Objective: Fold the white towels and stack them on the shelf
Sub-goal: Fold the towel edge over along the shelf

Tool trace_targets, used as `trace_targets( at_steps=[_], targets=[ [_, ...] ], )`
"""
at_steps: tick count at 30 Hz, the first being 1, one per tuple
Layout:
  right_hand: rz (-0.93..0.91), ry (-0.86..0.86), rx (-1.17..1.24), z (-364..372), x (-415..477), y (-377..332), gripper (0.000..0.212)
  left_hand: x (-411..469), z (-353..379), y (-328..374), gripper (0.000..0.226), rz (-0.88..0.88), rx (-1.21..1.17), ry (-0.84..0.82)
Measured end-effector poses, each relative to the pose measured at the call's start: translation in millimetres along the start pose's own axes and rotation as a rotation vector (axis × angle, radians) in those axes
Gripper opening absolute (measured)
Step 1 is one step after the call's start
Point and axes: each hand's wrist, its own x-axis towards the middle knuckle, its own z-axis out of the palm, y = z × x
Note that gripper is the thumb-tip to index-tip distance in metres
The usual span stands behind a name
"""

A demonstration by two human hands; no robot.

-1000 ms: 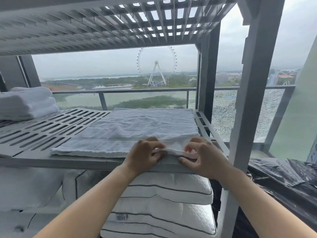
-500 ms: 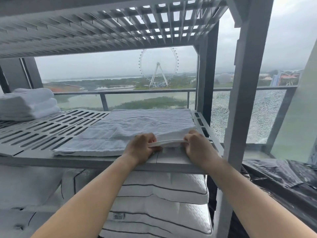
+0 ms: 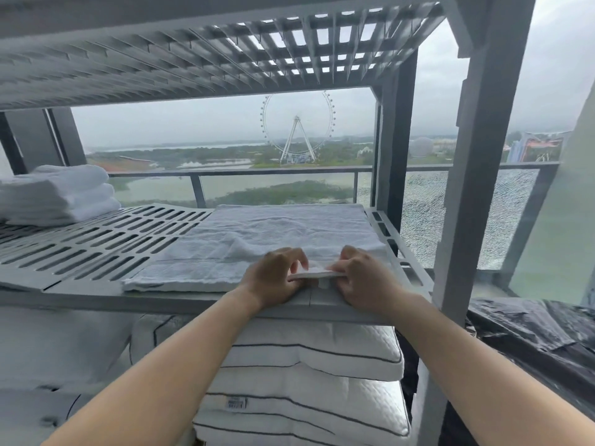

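We pinch the near hem of the towel, spread on the shelf, with left hand and right hand close together; narrow grip may let the corners sag, skewing our fold.

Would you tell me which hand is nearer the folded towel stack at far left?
Left: the left hand sits right of the stack, the right hand farther right.

- Soft grey daylight arrives from the overcast sky beyond the fingers.
- Shadows are faint; the pillows below the fingers look dimmer.
- Wide-angle bending bows the post right of the fingers.
- Mild softness overall.
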Motion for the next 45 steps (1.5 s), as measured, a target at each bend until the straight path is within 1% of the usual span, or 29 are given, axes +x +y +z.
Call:
trace_targets(
  at_steps=[2, 4, 6, 8, 10, 12, 15, 17, 19, 21, 23, 24, 26, 28, 29, 30, 31, 32, 34, 36, 40, 45],
  targets=[
    [0.032, -0.003, -0.012, 1, -2, -1, 0.023, -9, -11, -19, 0.021, -0.003, 0.064, -0.022],
    [0.109, -0.015, -0.033, 2, -1, -6, 0.028, -19, -22, -39, 0.021, -0.054, 0.092, -0.026],
    [0.177, -0.033, -0.064, 3, 2, -14, 0.04, -24, -30, -51, 0.025, -0.098, 0.077, -0.031],
    [0.185, -0.079, -0.097, 5, 10, -24, 0.051, -25, -32, -54, 0.025, -0.105, 0.069, -0.052],
    [0.157, -0.148, -0.059, 8, 18, -33, 0.053, -24, -31, -53, 0.02, -0.078, 0.119, -0.042],
    [0.166, -0.18, 0.01, 11, 21, -38, 0.053, -22, -31, -54, 0.023, -0.028, 0.199, 0.01],
    [0.193, -0.095, 0.074, 15, 18, -39, 0.053, -23, -33, -58, 0.025, 0.061, 0.236, 0.028],
    [0.196, -0.06, 0.069, 15, 16, -41, 0.053, -22, -34, -60, 0.023, 0.127, 0.196, -0.007],
    [0.201, -0.103, 0.084, 12, 14, -43, 0.052, -22, -35, -62, 0.028, 0.147, 0.094, -0.083],
    [0.211, -0.143, 0.16, 6, 14, -44, 0.043, -23, -38, -66, 0.038, 0.122, -0.052, -0.169],
    [0.252, -0.089, 0.226, -2, 16, -44, 0.035, -22, -42, -69, 0.037, 0.063, -0.202, -0.213],
    [0.275, -0.056, 0.228, -4, 20, -44, 0.033, -18, -43, -70, 0.037, 0.028, -0.247, -0.203],
    [0.293, -0.064, 0.172, -5, 36, -44, 0.032, -4, -42, -70, 0.036, -0.045, -0.257, -0.104],
    [0.32, -0.081, 0.107, 0, 58, -48, 0.032, 14, -38, -68, 0.027, -0.118, -0.214, -0.002],
    [0.328, -0.091, 0.092, 5, 69, -50, 0.033, 23, -34, -67, 0.023, -0.151, -0.197, 0.015],
    [0.309, -0.109, 0.092, 11, 80, -51, 0.034, 30, -30, -67, 0.02, -0.171, -0.182, 0.002],
    [0.283, -0.131, 0.107, 19, 89, -52, 0.036, 34, -24, -69, 0.021, -0.177, -0.16, -0.046],
    [0.263, -0.167, 0.115, 27, 94, -52, 0.038, 36, -17, -71, 0.026, -0.171, -0.121, -0.126],
    [0.247, -0.267, 0.063, 45, 98, -47, 0.043, 32, -5, -78, 0.043, -0.156, -0.019, -0.326],
    [0.329, -0.322, -0.041, 56, 93, -38, 0.049, 28, 4, -87, 0.056, -0.175, 0.066, -0.452],
    [0.507, -0.392, -0.142, 57, 84, -31, 0.062, 25, 4, -87, 0.063, -0.179, 0.103, -0.497],
    [0.594, -0.42, -0.155, 53, 84, -37, 0.068, 24, 0, -84, 0.064, -0.176, 0.111, -0.524]
  ],
)
